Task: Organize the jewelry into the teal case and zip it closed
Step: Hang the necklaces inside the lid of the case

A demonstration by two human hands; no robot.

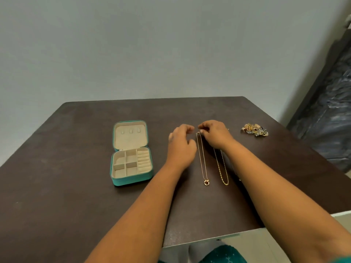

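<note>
Nearby, on the dark brown table, the teal case lay fully unzipped and flat, well to the left of both hands, its lid folded back toward the wall and showing a beige lining with three small hooks; the lower half held beige dividers and a block of ring rolls on its right side. Nothing could be made out inside any compartment. Both hands hovered together over the middle of the table, right of the case. The right hand had thumb and fingertips pinched on the top end of a thin gold pendant necklace, whose doubled chain ran straight back toward the person and ended in a small round ring pendant resting on the table. The left hand sat just beside it on the left, fingers loosely curled and holding nothing, its fingertips close to the pinched end without clearly touching the chain. Just right of that necklace, a second gold chain lay in a long loop, its upper end hidden under the right wrist. Farther right, well apart from the hands, a small heap of mixed jewelry sat near the table's right edge.
</note>
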